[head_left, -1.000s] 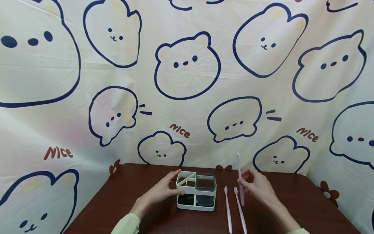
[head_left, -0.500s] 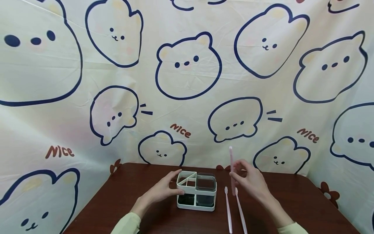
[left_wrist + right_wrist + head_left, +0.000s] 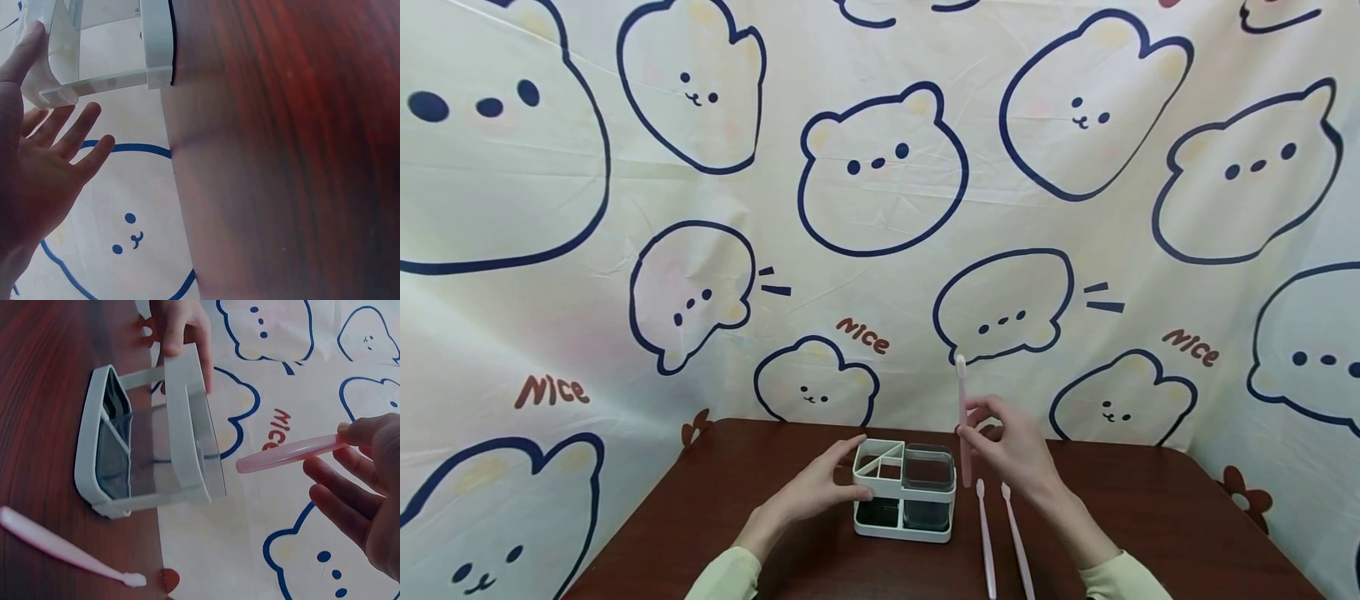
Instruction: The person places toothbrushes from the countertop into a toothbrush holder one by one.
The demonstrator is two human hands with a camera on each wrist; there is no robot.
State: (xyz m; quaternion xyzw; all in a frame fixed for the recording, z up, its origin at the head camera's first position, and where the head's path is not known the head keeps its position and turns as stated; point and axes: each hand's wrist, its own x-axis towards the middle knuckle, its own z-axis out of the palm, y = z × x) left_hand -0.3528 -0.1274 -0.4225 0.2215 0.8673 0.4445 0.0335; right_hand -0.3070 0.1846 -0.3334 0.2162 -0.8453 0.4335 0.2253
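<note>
A two-tier white toothbrush holder (image 3: 917,495) with a clear cup (image 3: 927,468) on its right side stands on the table. My left hand (image 3: 811,492) grips the upper tier's left end, thumb in front and fingers behind. Between the thumb and fingers of my right hand (image 3: 1013,440) is a pink toothbrush (image 3: 962,400), upright with bristles up, just right of the holder. In the right wrist view its handle end (image 3: 250,464) points at the holder's top, apart from it. Two more pink toothbrushes, one nearer the holder (image 3: 986,542) and another beside it (image 3: 1018,542), lie on the table.
The dark brown wooden table (image 3: 685,517) ends at a cloth backdrop (image 3: 880,292) printed with cartoon bears. Both lying toothbrushes point their heads toward the backdrop, below my right forearm.
My right hand has carried the upright toothbrush left and a little upward, from beyond the lying toothbrushes to beside the holder. My left hand and the holder stay in place.
</note>
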